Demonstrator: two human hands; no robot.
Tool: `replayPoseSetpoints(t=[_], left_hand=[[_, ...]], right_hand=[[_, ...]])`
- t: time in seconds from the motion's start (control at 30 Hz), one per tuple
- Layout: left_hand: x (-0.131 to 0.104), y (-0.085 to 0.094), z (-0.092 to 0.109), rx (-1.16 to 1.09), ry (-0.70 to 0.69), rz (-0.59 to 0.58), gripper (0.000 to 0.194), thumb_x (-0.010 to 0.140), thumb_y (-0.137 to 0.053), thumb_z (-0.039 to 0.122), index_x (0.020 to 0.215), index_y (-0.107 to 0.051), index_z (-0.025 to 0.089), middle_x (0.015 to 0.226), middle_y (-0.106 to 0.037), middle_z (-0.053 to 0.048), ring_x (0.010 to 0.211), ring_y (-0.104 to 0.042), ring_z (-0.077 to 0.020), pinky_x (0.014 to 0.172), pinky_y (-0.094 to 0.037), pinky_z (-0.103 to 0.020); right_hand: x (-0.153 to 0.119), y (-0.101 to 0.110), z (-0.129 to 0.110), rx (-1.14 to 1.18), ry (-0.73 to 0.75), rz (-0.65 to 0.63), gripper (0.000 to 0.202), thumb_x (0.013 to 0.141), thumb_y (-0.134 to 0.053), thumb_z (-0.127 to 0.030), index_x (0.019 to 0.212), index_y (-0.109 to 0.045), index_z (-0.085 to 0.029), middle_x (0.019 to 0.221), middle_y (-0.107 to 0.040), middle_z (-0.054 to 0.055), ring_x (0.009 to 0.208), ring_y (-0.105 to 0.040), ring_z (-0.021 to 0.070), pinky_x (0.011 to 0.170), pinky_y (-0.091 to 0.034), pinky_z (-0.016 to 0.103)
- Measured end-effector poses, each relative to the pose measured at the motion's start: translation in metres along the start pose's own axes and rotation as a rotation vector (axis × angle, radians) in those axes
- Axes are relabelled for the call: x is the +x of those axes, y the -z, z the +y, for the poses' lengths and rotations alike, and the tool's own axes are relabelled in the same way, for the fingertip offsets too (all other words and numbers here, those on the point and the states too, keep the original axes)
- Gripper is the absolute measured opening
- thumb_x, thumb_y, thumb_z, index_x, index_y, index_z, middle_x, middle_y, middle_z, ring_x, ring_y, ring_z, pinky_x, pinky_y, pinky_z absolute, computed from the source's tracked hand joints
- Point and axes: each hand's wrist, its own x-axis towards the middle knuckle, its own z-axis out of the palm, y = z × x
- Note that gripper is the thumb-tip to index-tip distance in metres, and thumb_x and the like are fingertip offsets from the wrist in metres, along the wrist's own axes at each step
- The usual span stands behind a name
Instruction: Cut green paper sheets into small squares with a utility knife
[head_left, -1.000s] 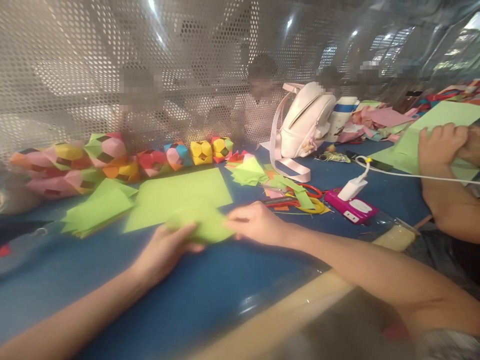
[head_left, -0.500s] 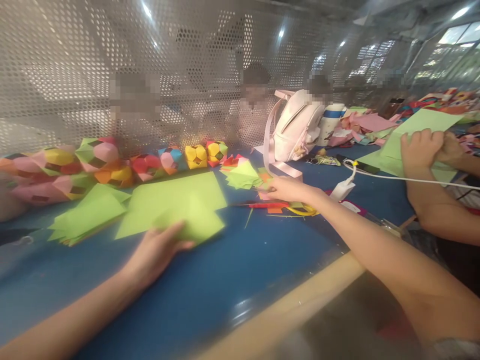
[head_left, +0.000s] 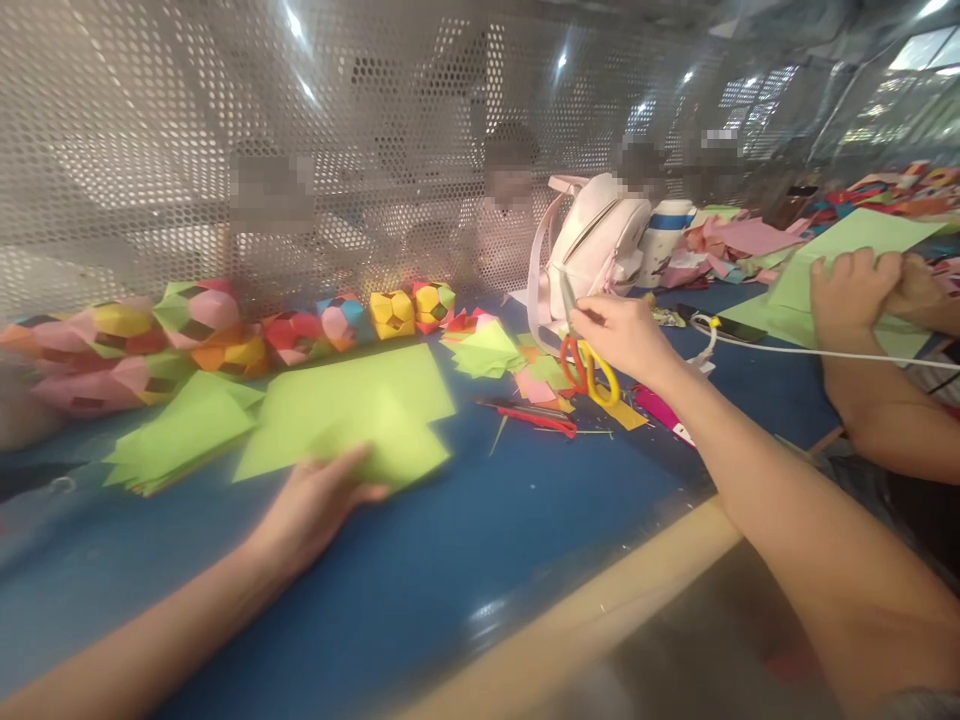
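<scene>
My left hand [head_left: 319, 505] is closed on a light green paper sheet [head_left: 401, 455], thumb on top. That sheet overlaps a larger green sheet [head_left: 345, 385] lying on the table. Raised above the table, my right hand [head_left: 626, 335] grips a pair of scissors [head_left: 591, 375] by the blades. Their blade tips point up, and the orange and yellow handles hang down below my fingers. Under that hand lie paper scraps [head_left: 536, 385] and a red-handled cutter [head_left: 536, 416]. A stack of green paper [head_left: 180, 430] rests left of the large sheet.
Folded paper balls [head_left: 199, 320] line the back against a perforated metal screen [head_left: 420, 150]. A pink backpack [head_left: 600, 245] and a tumbler [head_left: 665, 245] stand behind my right hand. A white cable [head_left: 817, 352] crosses the right side. Another person's hand [head_left: 855, 285] holds green paper there.
My right hand has lifted the scissors off the paper scraps, moving up and to the right and turning them upright. My left hand stays on the green sheet.
</scene>
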Motion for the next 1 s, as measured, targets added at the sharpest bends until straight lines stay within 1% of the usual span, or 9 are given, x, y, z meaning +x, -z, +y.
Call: replayPoseSetpoints(t=[0.1,0.2,0.33,0.4,0.5,0.57,0.77,0.87,1.0], left_hand=[[0.0,0.001,-0.001,0.004,-0.003,-0.015,0.024,0.064,-0.085,0.027,0.075,-0.07,0.012,0.075,-0.07,-0.003,0.059,-0.064,-0.0128,0.056,-0.061,-0.022],[0.0,0.001,-0.002,-0.001,-0.01,-0.027,0.023,0.065,-0.084,0.027,0.076,-0.07,0.012,0.076,-0.07,-0.003,0.06,-0.064,-0.0131,0.056,-0.06,-0.022],[0.002,0.001,-0.001,-0.029,-0.019,-0.017,0.021,0.066,-0.083,0.024,0.076,-0.07,0.012,0.075,-0.069,-0.003,0.06,-0.065,-0.0134,0.055,-0.06,-0.022],[0.001,0.001,0.0,-0.066,-0.032,0.007,0.02,0.065,-0.084,0.022,0.074,-0.07,0.011,0.071,-0.068,-0.003,0.058,-0.064,-0.0129,0.053,-0.06,-0.022],[-0.001,0.002,0.002,-0.112,-0.034,0.032,0.017,0.064,-0.083,0.019,0.07,-0.069,0.01,0.067,-0.067,-0.002,0.057,-0.063,-0.0126,0.052,-0.06,-0.022],[-0.002,0.003,0.003,-0.12,-0.035,0.032,0.015,0.065,-0.082,0.017,0.07,-0.069,0.01,0.069,-0.069,-0.003,0.058,-0.064,-0.0132,0.051,-0.06,-0.022],[-0.001,0.005,0.001,-0.11,-0.041,0.022,0.011,0.07,-0.078,0.013,0.075,-0.068,0.01,0.074,-0.07,-0.005,0.061,-0.066,-0.0148,0.051,-0.06,-0.023],[0.001,0.006,-0.001,-0.11,-0.052,0.013,0.012,0.071,-0.078,0.015,0.076,-0.067,0.011,0.074,-0.069,-0.004,0.062,-0.066,-0.0148,0.052,-0.06,-0.023],[0.003,0.006,-0.004,-0.124,-0.035,0.009,0.016,0.068,-0.08,0.017,0.072,-0.066,0.01,0.067,-0.066,-0.003,0.059,-0.065,-0.0139,0.052,-0.06,-0.023]], right_hand=[[0.003,0.013,-0.022,0.127,-0.033,0.124,0.023,0.084,-0.049,-0.026,0.062,-0.052,-0.02,0.059,-0.049,0.0,0.055,-0.043,0.0119,0.055,-0.036,0.025],[0.004,0.022,-0.049,0.231,-0.03,0.104,0.024,0.085,-0.05,-0.028,0.063,-0.054,-0.019,0.059,-0.047,-0.001,0.055,-0.043,0.0109,0.052,-0.034,0.025],[-0.002,0.015,-0.09,0.149,0.018,-0.241,0.023,0.084,-0.052,-0.021,0.063,-0.061,-0.017,0.057,-0.053,0.0,0.053,-0.046,0.0113,0.054,-0.035,0.027],[-0.01,0.001,-0.11,-0.074,0.108,-0.413,0.022,0.08,-0.054,-0.015,0.06,-0.063,-0.015,0.058,-0.057,0.004,0.056,-0.051,0.0146,0.056,-0.036,0.029],[-0.023,-0.024,-0.136,-0.303,0.216,-0.678,0.017,0.078,-0.053,-0.006,0.073,-0.069,-0.011,0.07,-0.066,0.012,0.064,-0.061,0.0199,0.056,-0.039,0.029],[-0.029,-0.039,-0.146,-0.373,0.276,-0.767,0.021,0.077,-0.051,-0.001,0.082,-0.07,-0.009,0.078,-0.068,0.015,0.071,-0.065,0.0224,0.058,-0.042,0.029],[-0.035,-0.056,-0.146,-0.367,0.334,-0.873,0.026,0.09,-0.043,-0.011,0.092,-0.069,-0.013,0.087,-0.069,0.013,0.08,-0.068,0.0236,0.06,-0.046,0.027],[-0.043,-0.046,-0.135,-0.415,0.366,-0.818,0.027,0.094,-0.042,-0.019,0.091,-0.068,-0.013,0.091,-0.068,0.014,0.091,-0.066,0.0264,0.064,-0.048,0.028],[-0.066,-0.026,-0.119,-0.451,0.364,-0.829,0.024,0.094,-0.044,-0.02,0.096,-0.067,-0.012,0.089,-0.068,0.014,0.087,-0.068,0.0278,0.065,-0.05,0.032]])
